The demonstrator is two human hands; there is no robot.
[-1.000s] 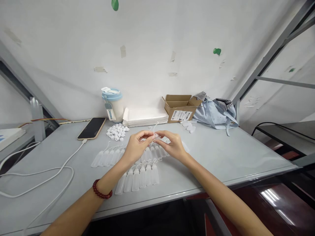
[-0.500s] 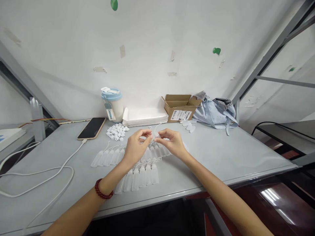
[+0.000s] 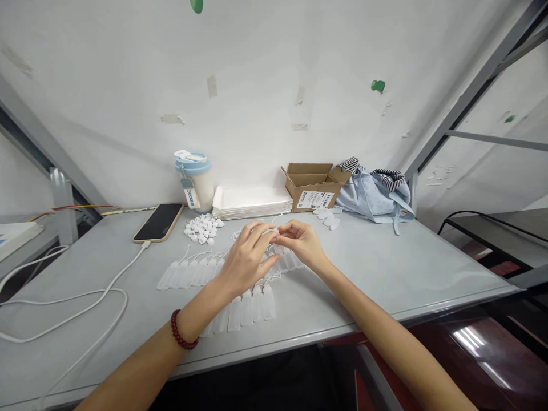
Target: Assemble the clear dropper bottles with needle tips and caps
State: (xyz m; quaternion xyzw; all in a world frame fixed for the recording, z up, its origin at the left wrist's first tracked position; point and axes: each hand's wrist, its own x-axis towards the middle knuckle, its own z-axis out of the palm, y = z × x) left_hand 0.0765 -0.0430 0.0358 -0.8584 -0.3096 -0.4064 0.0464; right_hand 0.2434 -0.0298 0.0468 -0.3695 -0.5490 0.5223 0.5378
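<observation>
My left hand point(image 3: 248, 260) and my right hand point(image 3: 299, 242) meet above the grey table point(image 3: 385, 268), fingertips pinched together on a small clear plastic piece with a thin white cord point(image 3: 274, 231). Beneath the hands lie rows of small translucent bottles point(image 3: 252, 302), one row near the front and another row point(image 3: 188, 273) further back on the left. A pile of small white caps point(image 3: 203, 228) sits behind them. A red bead bracelet point(image 3: 182, 334) is on my left wrist.
A phone point(image 3: 159, 222) on a white charging cable point(image 3: 85, 308) lies at the left. Against the wall stand a blue-lidded cup point(image 3: 194, 180), a stack of white trays point(image 3: 252, 202), an open cardboard box point(image 3: 312, 185) and a light blue bag point(image 3: 372, 194).
Both hands have shifted slightly right and away from me. My left fingers have stretched further over the small piece, and the cord loop above the hands has dropped lower.
</observation>
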